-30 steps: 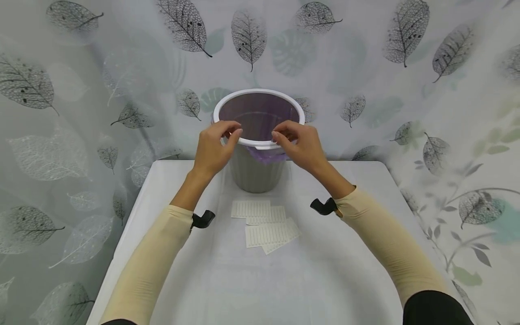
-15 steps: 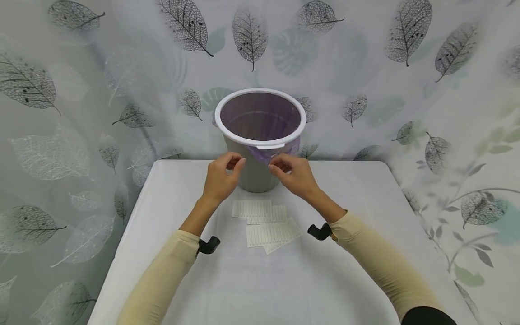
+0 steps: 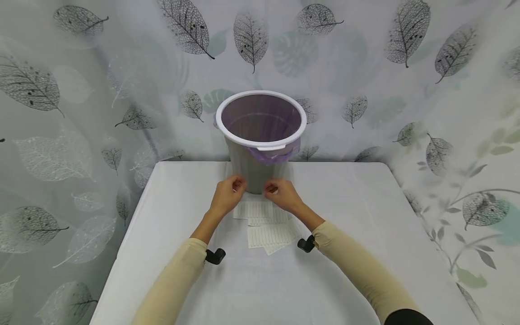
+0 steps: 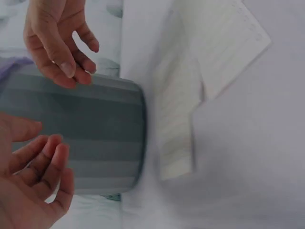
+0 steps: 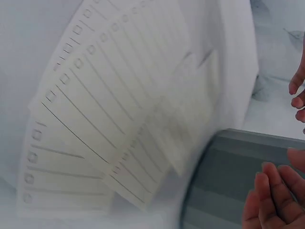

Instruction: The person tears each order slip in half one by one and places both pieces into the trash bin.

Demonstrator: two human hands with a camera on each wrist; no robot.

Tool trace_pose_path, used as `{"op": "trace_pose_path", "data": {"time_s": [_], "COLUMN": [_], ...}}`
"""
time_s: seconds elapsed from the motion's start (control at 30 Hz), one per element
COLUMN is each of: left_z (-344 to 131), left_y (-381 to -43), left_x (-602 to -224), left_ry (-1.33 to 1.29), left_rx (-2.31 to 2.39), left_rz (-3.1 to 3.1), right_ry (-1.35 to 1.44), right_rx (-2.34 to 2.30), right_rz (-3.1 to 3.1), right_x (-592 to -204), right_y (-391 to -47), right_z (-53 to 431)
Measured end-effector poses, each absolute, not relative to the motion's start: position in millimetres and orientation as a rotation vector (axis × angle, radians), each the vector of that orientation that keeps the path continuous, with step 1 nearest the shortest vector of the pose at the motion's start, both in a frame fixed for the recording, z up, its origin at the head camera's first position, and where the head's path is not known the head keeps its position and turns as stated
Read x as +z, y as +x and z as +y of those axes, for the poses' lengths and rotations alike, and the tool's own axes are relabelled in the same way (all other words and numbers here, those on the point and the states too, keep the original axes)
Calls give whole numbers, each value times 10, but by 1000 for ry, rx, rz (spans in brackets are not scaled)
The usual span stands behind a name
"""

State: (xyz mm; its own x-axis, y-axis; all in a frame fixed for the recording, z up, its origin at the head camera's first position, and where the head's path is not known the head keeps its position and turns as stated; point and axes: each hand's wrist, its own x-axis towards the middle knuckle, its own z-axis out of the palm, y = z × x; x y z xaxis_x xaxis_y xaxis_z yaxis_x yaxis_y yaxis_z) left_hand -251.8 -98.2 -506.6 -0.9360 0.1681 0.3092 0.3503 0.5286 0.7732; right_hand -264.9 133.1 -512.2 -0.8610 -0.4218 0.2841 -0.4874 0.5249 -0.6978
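1. Thin off-white ruled paper slips lie overlapping on the white cloth-covered table, just this side of the grey ribbed plastic bin.
2. Left hand: fingers loosely bent, nothing in them that I can see. Right hand: same deal. Both are in front of the bin's base, near the slips.
3. Main risk imo: the slips look thin and overlap, so 1 pinch could miss or drag up 2.
4. A bumped knuckle could shift the bin, which looks light.
5. The thin purple plastic bag hangs below the white ring rim, so a snagged finger might tug it loose.
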Motion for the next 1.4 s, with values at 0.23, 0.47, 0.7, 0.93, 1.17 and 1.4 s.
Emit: {"op": "trace_pose_path", "data": {"time_s": [0.23, 0.47, 0.7, 0.93, 1.17, 1.4], "left_z": [-1002, -995, -1003, -1005, -1041, -1031], "left_y": [-2545, -2563, -2593, -2606, -2583, -2609], "left_x": [-5403, -5583, -5689, -5676, -5684, -5680], "left_ry": [-397, -404, -356, -364, -340, -390], "left_rx": [-1192, -987, -868, -854, -1063, -1156], "left_rz": [-2796, -2991, -3110, -3137, -3080, -3032], "right_ry": [719, 587, 520, 515, 659, 712], "right_rx": [1096, 887, 748, 785, 833, 968], "right_rz": [-2904, -3085, -3200, -3236, -3114, -3012], "right_x": [-5462, -5678, -5713, -5697, -5732, -5753], "right_y": [-2673, -2698, -2715, -2727, -2696, -2700], "right_z": [1229, 1111, 1041, 1038, 1108, 1189]}}
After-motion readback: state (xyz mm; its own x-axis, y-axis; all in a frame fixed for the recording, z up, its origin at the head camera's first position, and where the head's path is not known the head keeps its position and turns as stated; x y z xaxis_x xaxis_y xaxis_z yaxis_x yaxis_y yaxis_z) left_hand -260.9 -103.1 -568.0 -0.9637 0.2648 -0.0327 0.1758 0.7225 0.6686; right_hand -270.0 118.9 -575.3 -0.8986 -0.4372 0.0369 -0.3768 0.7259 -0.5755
